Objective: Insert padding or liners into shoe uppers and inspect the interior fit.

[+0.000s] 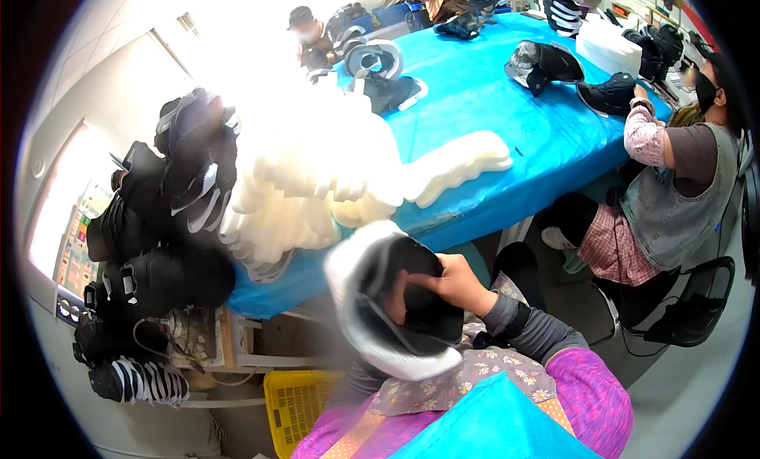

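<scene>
In front of my chest I hold a black boot (434, 332) with a thick white outer layer, its dark opening facing up toward me. My right hand (459, 283) is closed on the boot's right edge, with the thumb reaching into the opening. My left hand (396, 299) is mostly hidden by the boot; only a blurred strip of skin shows inside the opening. The left sleeve is smeared by motion and rises behind the white side. Just beyond the boot lies a large heap of white foam-like shaped pieces (309, 174) on the blue-covered table (467, 95).
Black boots (178, 281) are piled at the left. A separate stack of white pieces (459, 166) lies along the table's near edge. Below stands a yellow basket (293, 403). At the right a co-worker (673, 166) touches a black boot (609, 95), near a black chair (697, 304).
</scene>
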The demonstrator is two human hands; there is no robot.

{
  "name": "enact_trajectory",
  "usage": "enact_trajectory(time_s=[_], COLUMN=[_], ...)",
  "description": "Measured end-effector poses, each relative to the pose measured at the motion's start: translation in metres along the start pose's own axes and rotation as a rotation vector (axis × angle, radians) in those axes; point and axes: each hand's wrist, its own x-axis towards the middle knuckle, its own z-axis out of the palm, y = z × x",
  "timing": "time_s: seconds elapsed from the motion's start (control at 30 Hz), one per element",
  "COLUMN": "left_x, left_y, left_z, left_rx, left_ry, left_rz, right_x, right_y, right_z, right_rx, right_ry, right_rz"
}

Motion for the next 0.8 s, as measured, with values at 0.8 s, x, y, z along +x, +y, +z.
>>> enact_trajectory(time_s=[0.8], left_x=[0.024], left_y=[0.024], left_z=[-0.014], left_rx=[-0.430], left_ry=[-0.328], left_rz=[-0.276], right_x=[0.020], right_y=[-0.001], right_z=[-0.008], right_rx=[-0.182], right_ry=[0.083], right_rz=[-0.015])
